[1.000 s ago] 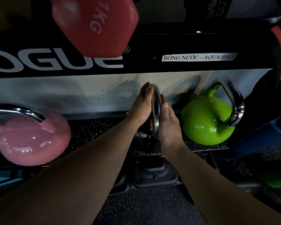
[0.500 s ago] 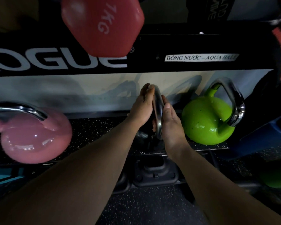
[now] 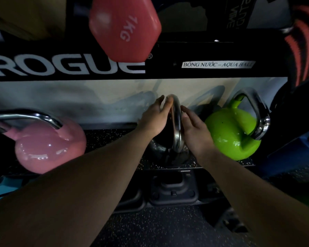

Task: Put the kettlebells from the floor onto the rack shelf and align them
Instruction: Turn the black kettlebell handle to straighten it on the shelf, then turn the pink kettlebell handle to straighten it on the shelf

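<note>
The black kettlebell [image 3: 168, 150] sits on the rack shelf [image 3: 112, 139] just left of the green kettlebell [image 3: 234, 134], its slick chrome handle [image 3: 176, 122] (the sensible hold on dense, rigid iron) flanked by the left hand [image 3: 154, 120] and right hand [image 3: 194, 131], fingers loosely open, not clasping.

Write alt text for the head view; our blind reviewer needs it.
Two bare hands, left hand and right hand, flank the steel handle of a black kettlebell on the rack shelf, between a pink kettlebell and a green kettlebell.

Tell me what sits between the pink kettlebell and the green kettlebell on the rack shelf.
In the head view, a black kettlebell with a chrome handle, flanked by the left hand and right hand; speckled shelf otherwise.
</note>
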`<state>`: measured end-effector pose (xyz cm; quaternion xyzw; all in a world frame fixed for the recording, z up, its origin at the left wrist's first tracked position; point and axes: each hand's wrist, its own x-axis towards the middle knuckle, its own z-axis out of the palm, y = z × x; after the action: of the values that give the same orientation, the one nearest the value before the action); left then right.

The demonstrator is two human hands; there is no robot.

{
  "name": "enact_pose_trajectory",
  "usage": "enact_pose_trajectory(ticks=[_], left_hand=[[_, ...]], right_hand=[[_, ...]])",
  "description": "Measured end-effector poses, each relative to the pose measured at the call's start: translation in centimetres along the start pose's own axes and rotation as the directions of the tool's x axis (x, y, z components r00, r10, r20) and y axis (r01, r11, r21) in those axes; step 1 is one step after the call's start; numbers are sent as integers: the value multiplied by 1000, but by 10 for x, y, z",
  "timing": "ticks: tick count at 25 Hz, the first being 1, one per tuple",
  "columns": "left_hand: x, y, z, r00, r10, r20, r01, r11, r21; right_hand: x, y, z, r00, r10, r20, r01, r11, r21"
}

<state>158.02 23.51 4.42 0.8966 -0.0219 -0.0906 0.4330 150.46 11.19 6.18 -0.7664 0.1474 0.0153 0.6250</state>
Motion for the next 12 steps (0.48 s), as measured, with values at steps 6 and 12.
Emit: enact_pose_trajectory(ticks=[6, 12], left_hand=[[-28, -37, -65, 966, 213, -150, -103, 840, 533], [-62, -99, -166, 899, 308, -311, -5, 718, 696]], right_hand=[[3, -33, 5, 908, -417, 48, 329, 636, -698], [-12, -59, 122, 892, -370, 261, 442, 590, -676]])
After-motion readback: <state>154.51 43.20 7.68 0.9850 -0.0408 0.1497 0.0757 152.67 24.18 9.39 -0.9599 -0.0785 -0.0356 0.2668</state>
